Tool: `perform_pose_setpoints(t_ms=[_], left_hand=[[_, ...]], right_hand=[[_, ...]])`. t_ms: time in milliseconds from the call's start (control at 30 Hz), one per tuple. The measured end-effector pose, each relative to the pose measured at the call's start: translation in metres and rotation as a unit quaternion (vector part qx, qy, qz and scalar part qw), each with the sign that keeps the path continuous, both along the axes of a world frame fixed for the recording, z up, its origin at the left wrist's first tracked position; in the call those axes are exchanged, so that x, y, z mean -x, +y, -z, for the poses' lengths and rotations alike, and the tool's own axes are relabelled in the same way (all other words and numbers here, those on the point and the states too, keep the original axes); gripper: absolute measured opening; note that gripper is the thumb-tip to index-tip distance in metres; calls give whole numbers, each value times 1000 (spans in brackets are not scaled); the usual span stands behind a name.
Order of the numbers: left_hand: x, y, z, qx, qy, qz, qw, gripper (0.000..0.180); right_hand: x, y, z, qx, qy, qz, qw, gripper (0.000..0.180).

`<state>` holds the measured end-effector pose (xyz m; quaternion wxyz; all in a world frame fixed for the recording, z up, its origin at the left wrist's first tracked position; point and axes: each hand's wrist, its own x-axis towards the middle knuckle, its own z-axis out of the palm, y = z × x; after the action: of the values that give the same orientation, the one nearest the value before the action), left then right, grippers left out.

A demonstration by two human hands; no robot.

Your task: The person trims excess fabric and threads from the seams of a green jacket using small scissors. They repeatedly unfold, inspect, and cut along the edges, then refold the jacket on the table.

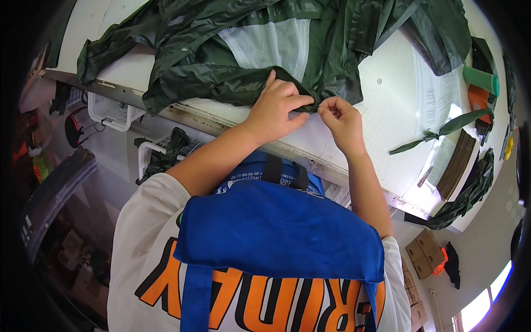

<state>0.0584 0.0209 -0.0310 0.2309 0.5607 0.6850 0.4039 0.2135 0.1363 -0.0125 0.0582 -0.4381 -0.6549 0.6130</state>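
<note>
A dark green, shiny garment (pixel 204 83), which looks like a rain jacket, lies spread on the white table with its near edge at the table's front. A white mesh lining (pixel 271 44) shows in its middle. My left hand (pixel 278 108) rests on that near edge, its thumb and fingers closing on the cloth while one finger points away over the fabric. Just right of it, my right hand (pixel 342 123) pinches the same edge between thumb and curled fingers. What exactly lies between the fingertips is too small to make out.
The white table (pixel 387 116) curves off to the right. A green cloth strip (pixel 442 133) lies there, near a green cylinder (pixel 481 80) and more dark green cloth (pixel 467 193). White wire baskets (pixel 116 113) sit below the table's front edge at left. Cardboard boxes (pixel 425 253) stand at lower right.
</note>
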Motion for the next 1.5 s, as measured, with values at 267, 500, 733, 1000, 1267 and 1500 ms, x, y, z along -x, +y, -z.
perform_pose_setpoints(t_ms=[267,500,733,1000,1267,1500], left_hand=[[-6,15,-5,93,-60,-44,993,21],[-12,16,0,109,-49,-40,992,18],[-9,17,-4,123,-45,-17,991,22],[-3,19,-17,139,-79,-23,987,23],[10,27,-29,159,-209,10,965,24],[4,26,-36,115,-164,-20,980,23]], right_hand=[[-1,2,-1,58,26,20,998,8],[-7,-4,7,47,41,20,998,7],[-8,3,8,66,61,-4,996,9],[-1,19,-5,112,37,-42,992,13],[3,31,-14,232,76,-24,969,14],[5,24,-23,236,104,-1,966,14]])
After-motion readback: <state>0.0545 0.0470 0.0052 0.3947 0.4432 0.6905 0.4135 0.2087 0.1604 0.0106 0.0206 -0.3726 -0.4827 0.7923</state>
